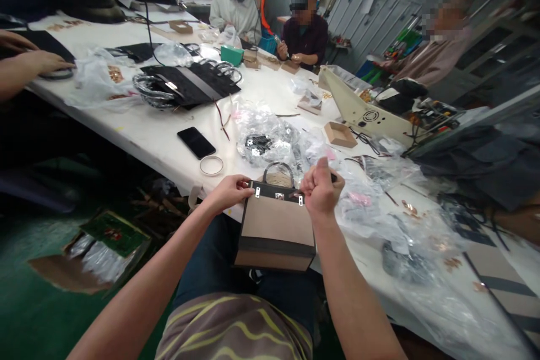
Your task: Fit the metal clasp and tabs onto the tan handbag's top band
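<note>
A tan and dark handbag [276, 222] rests across my lap against the table edge, its arched top handle [278, 167] standing up. Silver metal plates sit along its dark upper band, with a small clasp piece [279, 196] between them. My left hand [231, 191] pinches the bag's upper left corner beside one plate. At the upper right corner, my right hand [321, 188] is closed in a fist with the thumb up. Something dark shows in that fist, mostly hidden by the fingers, close to the right plate [301, 200].
Ahead lie plastic bags [270, 138], a phone [196, 142] and a tape roll [211, 165]. Black bags [194, 84] lie farther left, near another person's hands [37, 59]. A beige machine [367, 109] stands right. Several people work around the table. An open carton [90, 259] sits on the floor.
</note>
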Action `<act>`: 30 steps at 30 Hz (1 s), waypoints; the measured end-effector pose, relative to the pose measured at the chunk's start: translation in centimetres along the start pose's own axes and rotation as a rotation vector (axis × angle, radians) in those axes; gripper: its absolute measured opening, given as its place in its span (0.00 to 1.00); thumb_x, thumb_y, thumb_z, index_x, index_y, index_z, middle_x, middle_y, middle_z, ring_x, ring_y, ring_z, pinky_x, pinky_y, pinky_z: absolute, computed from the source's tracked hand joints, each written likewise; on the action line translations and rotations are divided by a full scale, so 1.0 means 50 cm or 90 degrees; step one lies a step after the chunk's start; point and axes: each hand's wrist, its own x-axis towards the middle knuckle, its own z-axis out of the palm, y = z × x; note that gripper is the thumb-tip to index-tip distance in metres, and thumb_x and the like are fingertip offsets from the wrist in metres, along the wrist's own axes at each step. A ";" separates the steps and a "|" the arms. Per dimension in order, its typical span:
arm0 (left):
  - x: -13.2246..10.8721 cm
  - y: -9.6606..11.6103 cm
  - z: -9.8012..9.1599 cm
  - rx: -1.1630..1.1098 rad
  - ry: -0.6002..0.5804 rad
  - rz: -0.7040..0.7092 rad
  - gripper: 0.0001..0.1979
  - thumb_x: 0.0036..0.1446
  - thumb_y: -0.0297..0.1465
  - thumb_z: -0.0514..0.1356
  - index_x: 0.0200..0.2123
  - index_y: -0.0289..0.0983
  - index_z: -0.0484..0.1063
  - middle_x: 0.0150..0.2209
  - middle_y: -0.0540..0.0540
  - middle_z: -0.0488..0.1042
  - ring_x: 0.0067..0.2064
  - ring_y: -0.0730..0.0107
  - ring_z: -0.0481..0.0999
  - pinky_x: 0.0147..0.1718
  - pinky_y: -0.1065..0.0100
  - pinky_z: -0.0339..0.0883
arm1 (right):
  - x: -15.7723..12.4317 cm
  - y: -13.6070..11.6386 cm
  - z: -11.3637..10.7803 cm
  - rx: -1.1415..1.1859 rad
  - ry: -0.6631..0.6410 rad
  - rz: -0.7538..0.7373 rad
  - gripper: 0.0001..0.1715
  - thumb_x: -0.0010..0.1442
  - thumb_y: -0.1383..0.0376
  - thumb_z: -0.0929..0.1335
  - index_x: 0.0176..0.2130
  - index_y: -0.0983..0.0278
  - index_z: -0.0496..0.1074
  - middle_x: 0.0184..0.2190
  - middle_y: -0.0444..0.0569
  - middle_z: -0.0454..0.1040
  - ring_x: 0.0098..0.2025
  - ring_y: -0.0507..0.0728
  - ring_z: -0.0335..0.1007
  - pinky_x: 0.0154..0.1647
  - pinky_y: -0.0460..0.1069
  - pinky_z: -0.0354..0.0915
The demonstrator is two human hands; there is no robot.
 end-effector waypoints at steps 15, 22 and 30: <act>0.028 -0.017 0.017 -0.011 -0.028 0.027 0.09 0.48 0.35 0.65 0.28 0.35 0.80 0.22 0.54 0.68 0.27 0.73 0.63 0.27 0.68 0.50 | -0.060 0.096 0.150 -0.076 -0.031 0.002 0.39 0.72 0.39 0.70 0.20 0.57 0.60 0.15 0.39 0.59 0.16 0.50 0.56 0.18 0.50 0.53; 0.042 -0.002 -0.003 0.092 -0.074 0.033 0.14 0.48 0.38 0.64 0.19 0.38 0.67 0.20 0.55 0.59 0.26 0.73 0.58 0.25 0.66 0.44 | -0.061 0.112 0.149 -0.138 -0.069 -0.025 0.39 0.73 0.37 0.68 0.22 0.56 0.58 0.15 0.38 0.58 0.16 0.50 0.57 0.17 0.50 0.56; 0.047 0.007 0.000 0.084 -0.056 -0.019 0.12 0.43 0.37 0.66 0.18 0.38 0.68 0.17 0.55 0.58 0.23 0.75 0.57 0.24 0.67 0.43 | -0.065 0.109 0.147 -0.082 -0.065 -0.019 0.38 0.70 0.38 0.71 0.22 0.56 0.60 0.15 0.38 0.59 0.15 0.50 0.56 0.16 0.50 0.54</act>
